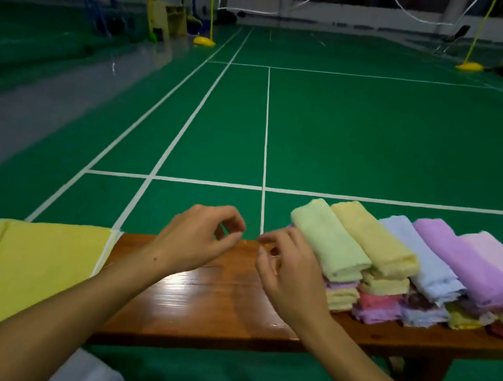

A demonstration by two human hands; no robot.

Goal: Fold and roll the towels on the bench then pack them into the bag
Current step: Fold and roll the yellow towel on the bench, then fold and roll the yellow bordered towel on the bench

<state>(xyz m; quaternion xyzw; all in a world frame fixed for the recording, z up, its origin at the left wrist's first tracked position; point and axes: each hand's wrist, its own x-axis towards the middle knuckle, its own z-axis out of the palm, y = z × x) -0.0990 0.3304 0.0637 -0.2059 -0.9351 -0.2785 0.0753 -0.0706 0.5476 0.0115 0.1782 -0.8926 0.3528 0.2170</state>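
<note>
Pastel towels [396,266] stacked at 3 o'clock of both hands; nothing gripped yet.

Varnished wood tabletop [210,299] is bare under the hands. Right hand [288,268] is the nearer one, its knuckles just beside the pale green towel [327,242] on top of the near stack; left hand [200,236] sits at 9 o'clock of it, well apart from the stacks. Both hover with fingers loosely curled, thumb and forefinger close together, holding nothing that can be made out. Top towels lie with long axes running from 11 to 5 o'clock, side by side, folded. Judgement: next reach goes rightward, right hand first. Yellow fabric [17,268] at 8 o'clock may be the bag; its opening is not visible and the left forearm covers part of it. Right-end stacks are cut off by the frame edge; lower layers are too jumbled to count.
</note>
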